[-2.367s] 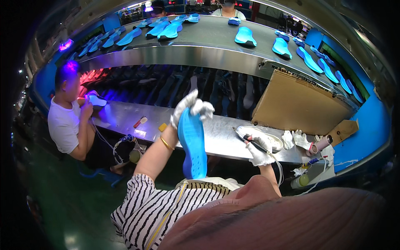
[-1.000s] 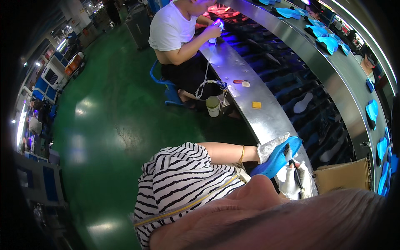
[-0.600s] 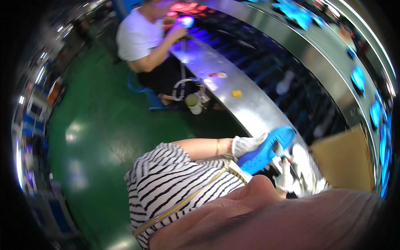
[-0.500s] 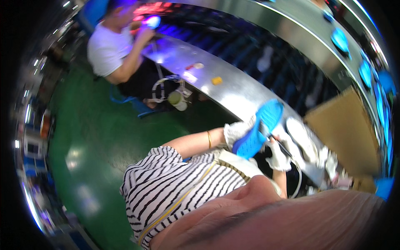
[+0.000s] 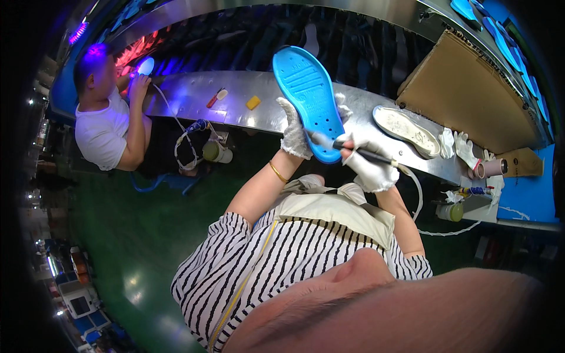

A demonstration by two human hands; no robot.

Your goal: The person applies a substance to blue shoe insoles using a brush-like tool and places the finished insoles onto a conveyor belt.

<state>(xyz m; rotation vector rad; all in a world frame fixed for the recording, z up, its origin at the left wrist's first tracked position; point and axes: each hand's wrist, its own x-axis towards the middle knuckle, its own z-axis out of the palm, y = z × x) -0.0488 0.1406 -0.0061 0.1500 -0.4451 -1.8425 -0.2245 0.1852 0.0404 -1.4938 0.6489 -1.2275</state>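
My left hand (image 5: pixel 292 130), in a white knit glove with bare wrist and a gold bangle, grips a bright blue shoe sole (image 5: pixel 303 82) from below. The thumb lies along its left edge and fingertips show past its right edge. The sole is held tilted, its recessed, patterned face towards me. In my right hand (image 5: pixel 374 167), also gloved, with fingertips bare, is a brush (image 5: pixel 376 156) with a dark handle and a pale hose at its rear end. Its bristles are over the lower part of the sole; whether they touch cannot be told.
Beyond my hands runs a metal bench (image 5: pixel 259 112) holding a white sole (image 5: pixel 406 130), a yellow block (image 5: pixel 253 103) and spare gloves (image 5: pixel 465 150). Cardboard (image 5: pixel 465 88) stands at the right. A dark conveyor (image 5: pixel 253 44) lies behind. On the left sits a co-worker (image 5: pixel 106 129).
The view has swung and sharpened. The blue sole now stands further left and higher, more upright, with its recessed face fully shown. The brush has come round to its lower part.
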